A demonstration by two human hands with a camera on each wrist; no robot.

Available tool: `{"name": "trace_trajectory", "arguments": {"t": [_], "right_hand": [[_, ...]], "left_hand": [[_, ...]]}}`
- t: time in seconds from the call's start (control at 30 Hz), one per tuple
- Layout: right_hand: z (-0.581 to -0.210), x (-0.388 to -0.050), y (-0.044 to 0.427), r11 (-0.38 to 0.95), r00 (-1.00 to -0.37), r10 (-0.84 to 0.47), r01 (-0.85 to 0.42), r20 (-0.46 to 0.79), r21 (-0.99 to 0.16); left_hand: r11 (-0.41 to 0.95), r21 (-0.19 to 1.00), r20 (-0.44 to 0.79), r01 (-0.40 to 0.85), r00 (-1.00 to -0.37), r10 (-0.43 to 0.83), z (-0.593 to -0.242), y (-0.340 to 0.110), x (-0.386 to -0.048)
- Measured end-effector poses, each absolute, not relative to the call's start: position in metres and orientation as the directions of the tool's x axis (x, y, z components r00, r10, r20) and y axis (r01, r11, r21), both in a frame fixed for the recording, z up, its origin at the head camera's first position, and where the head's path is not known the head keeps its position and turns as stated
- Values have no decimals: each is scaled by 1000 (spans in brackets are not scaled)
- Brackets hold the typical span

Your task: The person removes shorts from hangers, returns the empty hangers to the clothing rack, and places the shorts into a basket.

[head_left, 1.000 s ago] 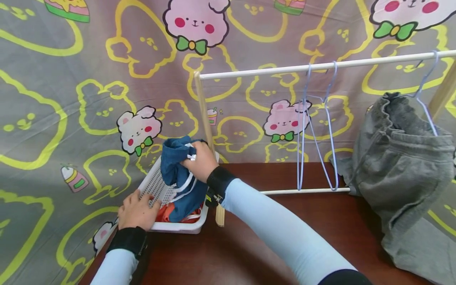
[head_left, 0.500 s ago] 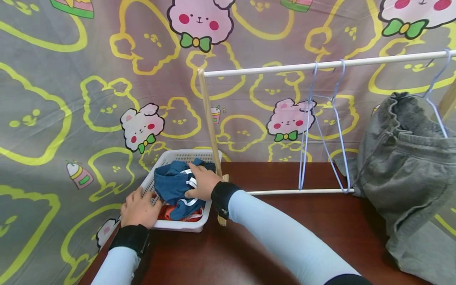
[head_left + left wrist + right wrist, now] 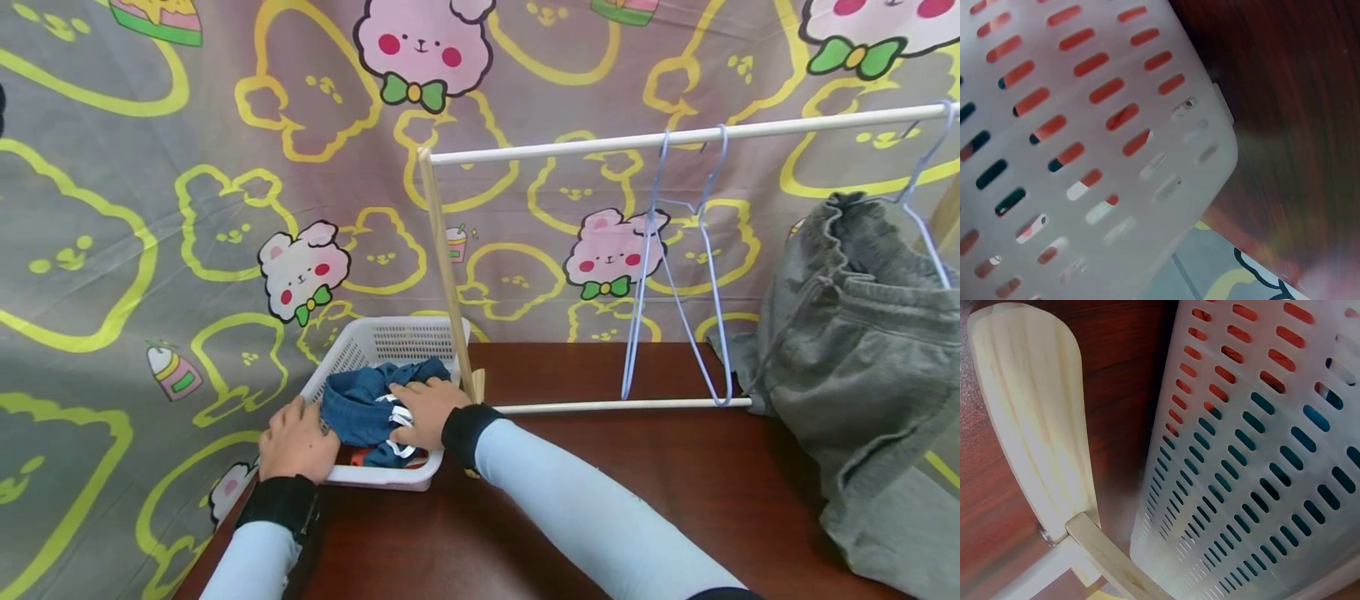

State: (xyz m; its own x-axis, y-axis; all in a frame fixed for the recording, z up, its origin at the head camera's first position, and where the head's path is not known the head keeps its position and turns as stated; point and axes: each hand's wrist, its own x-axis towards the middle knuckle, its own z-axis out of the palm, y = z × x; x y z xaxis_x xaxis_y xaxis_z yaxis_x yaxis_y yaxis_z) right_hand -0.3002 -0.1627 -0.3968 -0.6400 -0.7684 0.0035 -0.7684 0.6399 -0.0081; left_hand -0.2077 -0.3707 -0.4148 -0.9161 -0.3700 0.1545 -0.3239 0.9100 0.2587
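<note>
A white perforated plastic basket (image 3: 408, 337) stands on the table at left. Inside it lies a crumpled blue garment (image 3: 356, 408) with white drawstrings, over something orange-red (image 3: 360, 456) that barely shows. My right hand (image 3: 431, 410) rests on the right part of the blue garment, fingers spread across it. At the basket's front left corner, my left hand (image 3: 298, 442) holds the rim with its fingers bent over it. Both wrist views show the perforated basket wall (image 3: 1104, 156), with orange-red and blue cloth behind the slots. Neither hand appears there.
A clothes rack with a wooden post (image 3: 444, 267) stands against the basket's right side. Pale blue hangers (image 3: 712, 275) hang on its white rail (image 3: 555, 150). Grey trousers (image 3: 885, 358) hang at far right. A patterned cloth (image 3: 225, 125) backs the dark red table (image 3: 525, 517).
My right hand has lowered the bunched blue garment into the basket and loosened its grip, now lying flat on it. My left hand has stayed at the basket corner.
</note>
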Motion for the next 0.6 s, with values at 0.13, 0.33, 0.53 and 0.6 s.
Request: {"name": "trace_trajectory", "arguments": {"t": [0.13,0.33,0.53,0.6], "right_hand": [[-398,-300,-163,630,-629,-777,-776,15,30],[-405,-306,-168,639,-639,-769,-769,9,13],[-409,-309,-169,640,-640,-769,-769,17,2],[-410,-307,-169,642,-642,-766,-767,16,-7]], "left_hand": [[905,287,182,-315,-909,-374,-415,-371,-209],[888,336,230,-313,-888,-399,-415,-371,-210],[858,402,252,-319,-863,-439,-417,-369,-209],[859,392,243,-329,-864,-441,-418,-368,-208]]}}
